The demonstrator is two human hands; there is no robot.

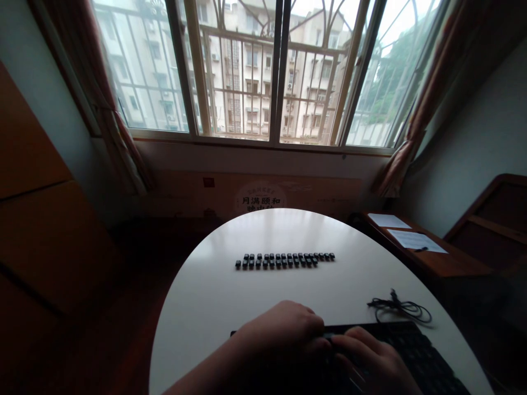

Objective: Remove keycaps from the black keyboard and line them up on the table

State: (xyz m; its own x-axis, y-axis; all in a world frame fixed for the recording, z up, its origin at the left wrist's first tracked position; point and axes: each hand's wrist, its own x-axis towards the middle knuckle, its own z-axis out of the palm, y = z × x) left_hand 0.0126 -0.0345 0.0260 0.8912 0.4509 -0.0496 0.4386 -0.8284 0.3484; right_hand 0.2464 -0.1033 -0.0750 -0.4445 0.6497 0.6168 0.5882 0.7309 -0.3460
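A black keyboard (428, 356) lies at the near side of the white round table (197, 307), partly covered by my hands. My left hand (292, 326) reaches across it from the left, its fingers curled in; whatever they hold is hidden. My right hand (370, 356) is closed over the middle of the keyboard, thumb and index finger pinched close to the left fingertips. Something small and dark sits between the two hands, too dim to name. Beyond them, two rows of small black keycaps (284, 263) stand on the tabletop.
A coiled black cable (399, 307) lies behind the keyboard on the right. Papers (415, 241) and a dark pen rest on a wooden side table (465, 263) at the right. Under the barred window (272, 71) leans a long printed box (185, 192).
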